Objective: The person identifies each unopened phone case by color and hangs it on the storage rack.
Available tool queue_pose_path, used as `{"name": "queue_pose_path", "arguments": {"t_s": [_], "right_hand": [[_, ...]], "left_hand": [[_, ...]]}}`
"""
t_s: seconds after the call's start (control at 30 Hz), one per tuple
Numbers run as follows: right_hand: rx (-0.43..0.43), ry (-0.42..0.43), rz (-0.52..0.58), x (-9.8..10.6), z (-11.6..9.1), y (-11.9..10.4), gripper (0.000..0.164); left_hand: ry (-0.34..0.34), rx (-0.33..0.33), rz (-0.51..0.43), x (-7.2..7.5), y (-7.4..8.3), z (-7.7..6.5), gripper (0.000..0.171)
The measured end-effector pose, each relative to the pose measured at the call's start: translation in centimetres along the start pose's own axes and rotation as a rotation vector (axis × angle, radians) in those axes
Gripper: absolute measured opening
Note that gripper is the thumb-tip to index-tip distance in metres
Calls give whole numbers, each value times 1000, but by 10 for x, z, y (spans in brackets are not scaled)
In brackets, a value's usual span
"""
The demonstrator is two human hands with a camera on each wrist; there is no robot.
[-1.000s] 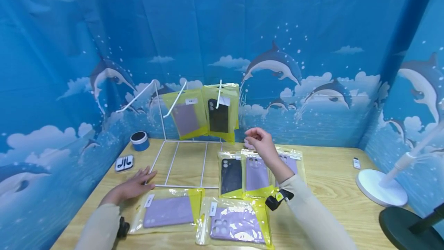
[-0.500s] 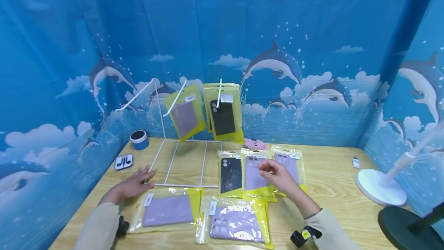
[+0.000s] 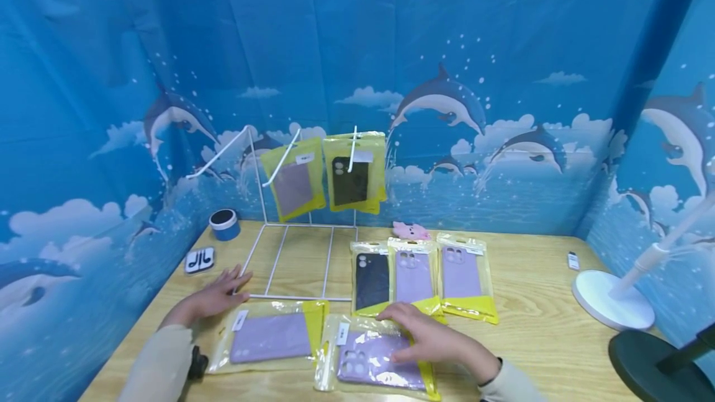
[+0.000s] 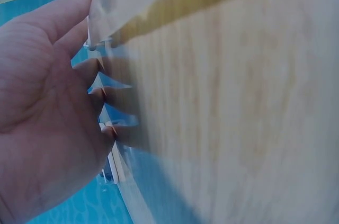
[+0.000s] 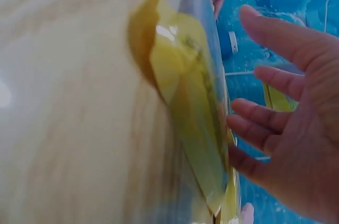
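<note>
My left hand point(image 3: 216, 295) rests on the wooden table at the front left corner of a white wire display rack point(image 3: 265, 226), fingers spread. Close above a bagged purple phone case point(image 3: 357, 361) at the front is my right hand point(image 3: 430, 339), its fingers apart and holding nothing; the right wrist view shows them beside the bag's yellow end point(image 5: 185, 81). Left of it lies another bagged purple phone case point(image 3: 274, 339). From the rack's hooks hang a bagged purple phone case point(image 3: 293, 188) and a bagged black phone case point(image 3: 350, 182), with another bag partly hidden behind the black one.
Behind the front bags lie a bagged black case point(image 3: 372, 281) and two purple ones point(image 3: 413, 275). A pink toy point(image 3: 411, 231), a blue jar point(image 3: 224, 226) and boxed earphones point(image 3: 199, 260) sit farther back. At right stand a white lamp base point(image 3: 613, 300) and a black base point(image 3: 665, 365).
My right hand has come down from beside the rack to the front purple case. The hanging bags have swung a little. My left hand stays put.
</note>
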State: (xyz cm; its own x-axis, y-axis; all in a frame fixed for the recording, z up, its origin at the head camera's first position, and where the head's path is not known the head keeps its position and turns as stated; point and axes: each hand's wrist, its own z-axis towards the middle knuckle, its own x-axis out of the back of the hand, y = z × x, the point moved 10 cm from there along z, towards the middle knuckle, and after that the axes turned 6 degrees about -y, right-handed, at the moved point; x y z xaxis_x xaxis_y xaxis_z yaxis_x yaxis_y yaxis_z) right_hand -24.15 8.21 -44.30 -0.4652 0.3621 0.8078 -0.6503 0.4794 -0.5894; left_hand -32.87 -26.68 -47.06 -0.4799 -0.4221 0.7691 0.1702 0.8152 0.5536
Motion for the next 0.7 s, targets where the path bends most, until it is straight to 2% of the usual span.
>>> {"name": "queue_pose_path", "arguments": {"t_s": [0.13,0.3,0.43,0.6,0.7], "right_hand": [[-50,-76,-70,-12,3,1,70],[-77,-105,-102,-16,5,0,74],[-77,-133,10,-18,7,2,69],[-20,-98,185,-16,7,2,40],[11,-70,275,-12,5,2,30]], "left_hand": [[-2,0,-1,-1,-1,0,63],[2,3,2,0,-3,1,63],[-2,16,-7,-1,-5,2,65],[-7,30,-7,-2,-8,4,65],[-2,23,0,-2,-8,4,65]]}}
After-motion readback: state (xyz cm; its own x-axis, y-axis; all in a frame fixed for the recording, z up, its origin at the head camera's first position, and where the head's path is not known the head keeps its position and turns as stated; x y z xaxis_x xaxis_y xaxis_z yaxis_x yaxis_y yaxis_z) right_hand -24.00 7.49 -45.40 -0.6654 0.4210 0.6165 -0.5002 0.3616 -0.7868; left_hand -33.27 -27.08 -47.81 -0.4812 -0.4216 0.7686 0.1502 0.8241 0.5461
